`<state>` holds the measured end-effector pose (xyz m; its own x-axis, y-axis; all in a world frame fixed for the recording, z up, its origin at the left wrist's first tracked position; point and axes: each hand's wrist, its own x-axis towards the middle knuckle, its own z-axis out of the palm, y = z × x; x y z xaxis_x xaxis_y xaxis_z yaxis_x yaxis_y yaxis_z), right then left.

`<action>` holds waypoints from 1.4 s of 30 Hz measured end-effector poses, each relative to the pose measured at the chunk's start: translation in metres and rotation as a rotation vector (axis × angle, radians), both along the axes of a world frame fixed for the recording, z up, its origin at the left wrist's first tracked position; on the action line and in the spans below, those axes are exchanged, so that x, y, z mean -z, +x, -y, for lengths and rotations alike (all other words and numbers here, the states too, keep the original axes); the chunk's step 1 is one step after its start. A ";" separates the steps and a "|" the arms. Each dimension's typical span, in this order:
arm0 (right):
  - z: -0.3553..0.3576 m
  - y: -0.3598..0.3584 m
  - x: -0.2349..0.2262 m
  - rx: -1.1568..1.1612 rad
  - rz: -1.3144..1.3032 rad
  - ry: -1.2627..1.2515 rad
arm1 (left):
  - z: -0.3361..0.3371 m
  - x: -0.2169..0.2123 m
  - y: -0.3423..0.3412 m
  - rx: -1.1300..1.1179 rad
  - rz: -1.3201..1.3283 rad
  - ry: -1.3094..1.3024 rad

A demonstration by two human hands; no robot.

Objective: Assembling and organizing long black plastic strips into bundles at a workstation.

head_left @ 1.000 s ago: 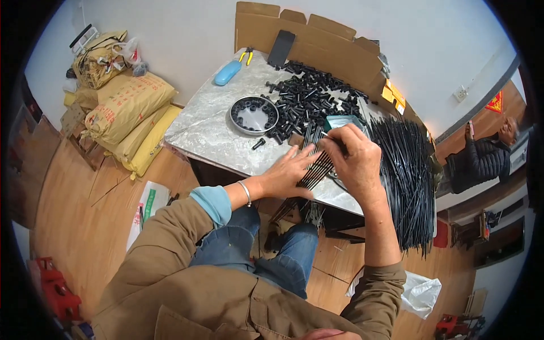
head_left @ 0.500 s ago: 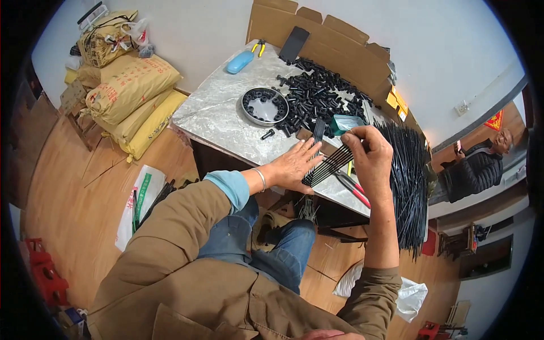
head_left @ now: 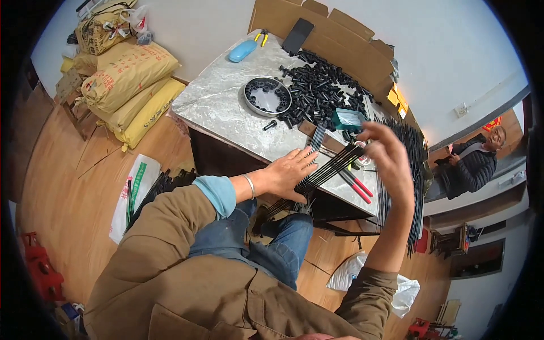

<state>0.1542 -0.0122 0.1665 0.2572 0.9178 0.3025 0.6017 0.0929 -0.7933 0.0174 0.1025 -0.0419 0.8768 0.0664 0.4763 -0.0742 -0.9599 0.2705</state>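
Shiny and matt surfaces.
The bowl (head_left: pixel 265 101) is of glossy metal, the rods (head_left: pixel 333 166) look like dark metal, the table top (head_left: pixel 221 102) is smooth like stone, and the cardboard (head_left: pixel 334 42) is matt.

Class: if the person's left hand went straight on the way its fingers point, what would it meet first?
The left hand would probably meet the slanted black rods first, just ahead of it; depth is unclear, so it may be touching them.

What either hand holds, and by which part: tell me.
The left hand lies open across long, thin black rods, partway along, no clasp visible. The right hand, blurred near their upper ends: its hold is unclear.
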 end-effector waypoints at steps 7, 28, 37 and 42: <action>-0.043 0.125 0.111 0.358 0.307 -0.183 | 0.008 -0.002 0.005 -0.006 -0.030 -0.024; -0.080 0.118 0.152 0.169 0.561 -0.171 | -0.004 -0.019 0.006 -0.008 -0.207 -0.073; -0.090 0.114 0.143 0.248 0.349 -0.053 | -0.003 -0.018 0.006 0.000 -0.181 -0.097; -0.110 0.085 0.146 0.086 0.660 0.009 | -0.005 -0.016 0.004 -0.021 -0.176 -0.105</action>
